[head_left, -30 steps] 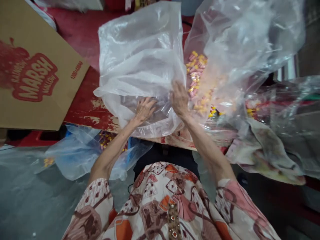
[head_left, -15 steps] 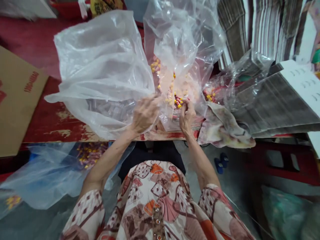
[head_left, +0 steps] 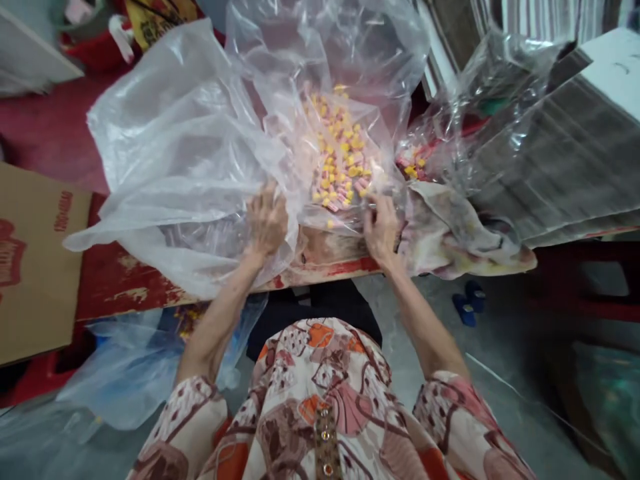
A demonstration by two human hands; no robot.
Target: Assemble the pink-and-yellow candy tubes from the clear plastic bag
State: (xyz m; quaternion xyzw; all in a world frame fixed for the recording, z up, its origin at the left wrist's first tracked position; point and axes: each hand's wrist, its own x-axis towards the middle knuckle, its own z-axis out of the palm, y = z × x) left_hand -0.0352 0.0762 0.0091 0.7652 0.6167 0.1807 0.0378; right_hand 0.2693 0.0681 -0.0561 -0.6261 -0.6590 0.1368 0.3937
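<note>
A clear plastic bag (head_left: 330, 60) lies on the table, spread open at the top. Within it is a heap of small pink pieces with yellow ends (head_left: 345, 157); their exact kind is too small to tell. My right hand (head_left: 384, 227) is at the heap's lower right, fingers closed on the bag's near edge. To the left lies a milky plastic bag (head_left: 195, 147) with clear, thin pieces (head_left: 205, 233) showing through its film. My left hand (head_left: 269, 217) rests at this bag's right side, fingers bent and closed on the film; the fingertips are partly hidden.
A cloth (head_left: 450, 227) lies right of my right hand, before another clear bag with pink and yellow pieces (head_left: 413, 163). Grey striped stacks (head_left: 565, 153) fill the right side. A cardboard box (head_left: 40, 267) stands left. Below the table edge hangs a bluish bag (head_left: 130, 373).
My left hand has moved left, away from the pieces, onto the milky bag. My right hand has shifted down to the clear bag's edge. The yellow-ended heap is now more plainly visible.
</note>
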